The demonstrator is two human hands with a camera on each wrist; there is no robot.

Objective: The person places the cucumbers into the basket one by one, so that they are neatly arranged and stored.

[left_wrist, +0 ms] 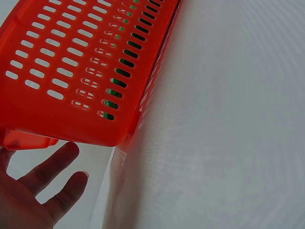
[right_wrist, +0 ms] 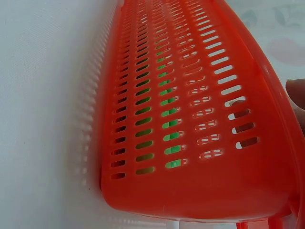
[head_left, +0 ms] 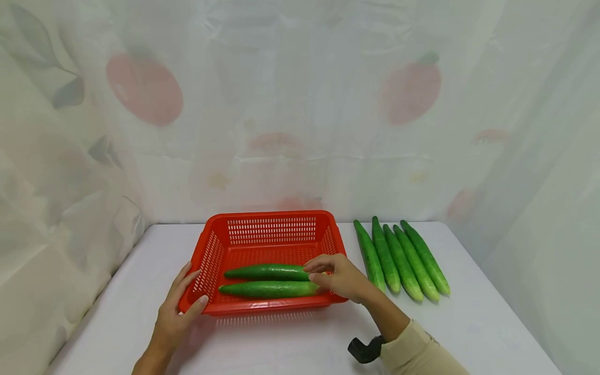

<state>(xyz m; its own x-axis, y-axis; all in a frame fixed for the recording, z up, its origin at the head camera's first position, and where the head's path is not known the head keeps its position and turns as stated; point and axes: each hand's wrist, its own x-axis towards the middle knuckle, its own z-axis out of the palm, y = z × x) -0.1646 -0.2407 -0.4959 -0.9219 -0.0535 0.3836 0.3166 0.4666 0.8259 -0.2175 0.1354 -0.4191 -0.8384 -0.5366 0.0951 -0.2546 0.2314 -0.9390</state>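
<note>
Gripping the holey red plastic basket [head_left: 262, 305] at its left front corner with the left hand [head_left: 172, 313]. Bending the right hand [head_left: 341, 276] half open near the right edge, over two long, shiny cucumbers [head_left: 267, 289] inside; can't tell if holding one. Leaving room behind them.

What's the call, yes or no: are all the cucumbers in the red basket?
No, five cucumbers lie on the white table right of the red basket.
</note>
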